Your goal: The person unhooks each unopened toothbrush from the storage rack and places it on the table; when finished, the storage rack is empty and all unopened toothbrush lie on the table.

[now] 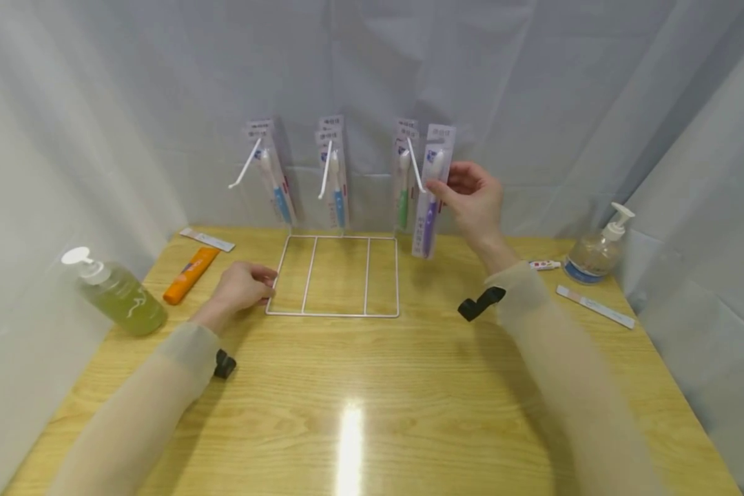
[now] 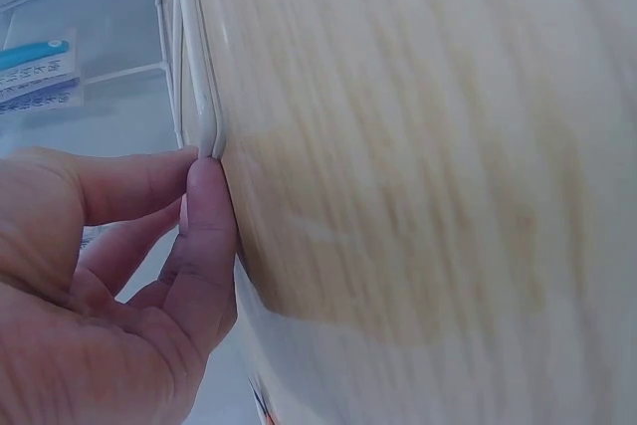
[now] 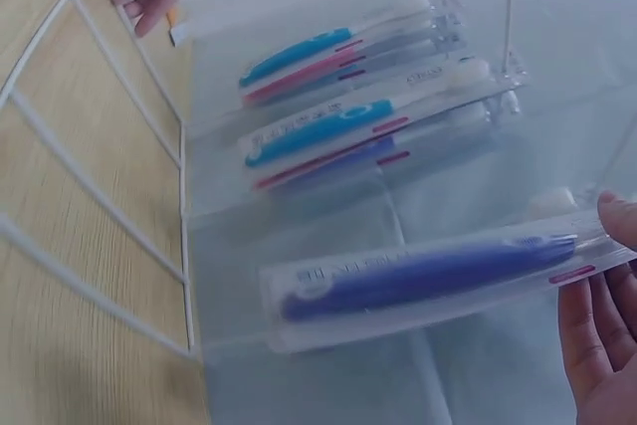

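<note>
The packaged purple toothbrush (image 1: 430, 200) is pinched near its top by the right hand (image 1: 474, 200) just beside the far-right hook (image 1: 415, 165), apparently not yet hung, while the wire rack (image 1: 335, 275) is steadied at its left edge by the curled left hand (image 1: 243, 286).

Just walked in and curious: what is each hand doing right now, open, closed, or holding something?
Left hand: fingers curled, pinching the corner of the white wire rack lying on the table.
Right hand: raised, pinching the packaged purple toothbrush.
</note>
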